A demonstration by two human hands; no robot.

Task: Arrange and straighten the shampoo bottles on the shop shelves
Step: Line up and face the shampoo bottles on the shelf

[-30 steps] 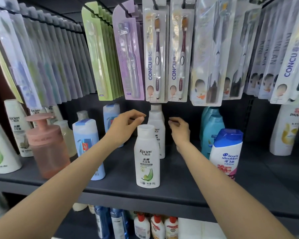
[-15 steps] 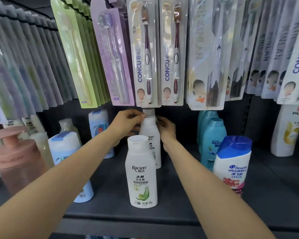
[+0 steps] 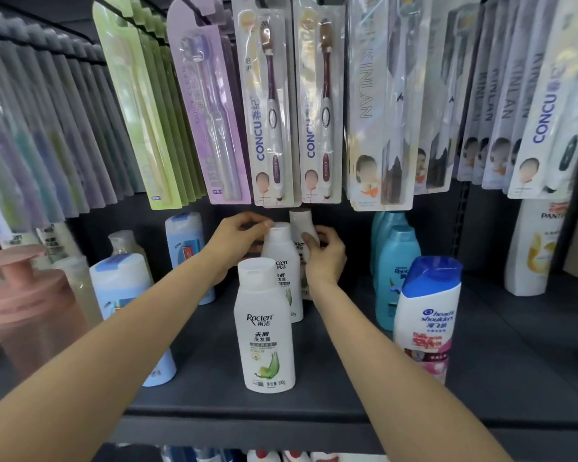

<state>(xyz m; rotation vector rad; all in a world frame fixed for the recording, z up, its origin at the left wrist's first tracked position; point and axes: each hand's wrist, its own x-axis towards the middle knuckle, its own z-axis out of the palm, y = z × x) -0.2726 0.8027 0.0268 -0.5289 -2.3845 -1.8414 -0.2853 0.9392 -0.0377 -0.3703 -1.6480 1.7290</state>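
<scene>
White shampoo bottles in a row on the shelf (image 3: 331,388)
Left hand (image 3: 237,243) pinches the middle bottle (image 3: 282,261); right hand (image 3: 326,258) grips the rear bottle (image 3: 301,225).

Both bare forearms are being extended forward and upward, converging at the wrists. The left hand (image 3: 237,240) is being held with fingers curled in a grip, while the right hand (image 3: 324,258) is being cupped, thumb raised.
</scene>
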